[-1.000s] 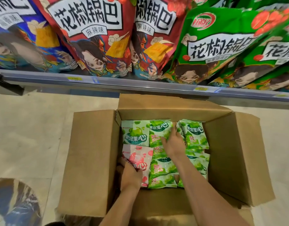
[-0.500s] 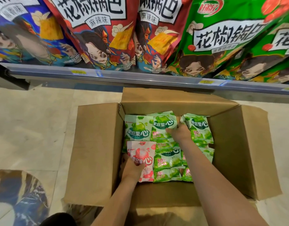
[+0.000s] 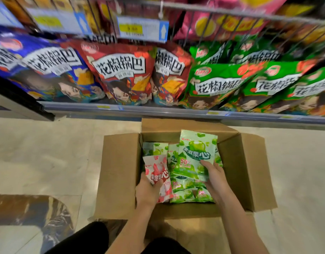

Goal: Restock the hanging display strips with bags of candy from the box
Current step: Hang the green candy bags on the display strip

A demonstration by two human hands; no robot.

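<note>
An open cardboard box [image 3: 119,173] stands on the floor in front of me, with several green candy bags [image 3: 187,194] lying in it. My right hand [image 3: 214,176] grips the lower right edge of a green candy bag [image 3: 194,154] and holds it upright above the others. My left hand [image 3: 148,190] holds a pink candy bag [image 3: 158,173] by its lower part at the box's left side. No hanging display strip shows in this view.
Behind the box runs a low shelf edge [image 3: 158,109] with large blue, red and green snack bags [image 3: 121,74] leaning on it. Price tags [image 3: 141,28] hang from a wire rack above. Crumpled clear plastic [image 3: 38,215] lies on the pale tiled floor at the left.
My right hand has lifted a green bag up out of the pile. The left hand has raised the pink bag a little. The camera has tilted up, showing more shelf.
</note>
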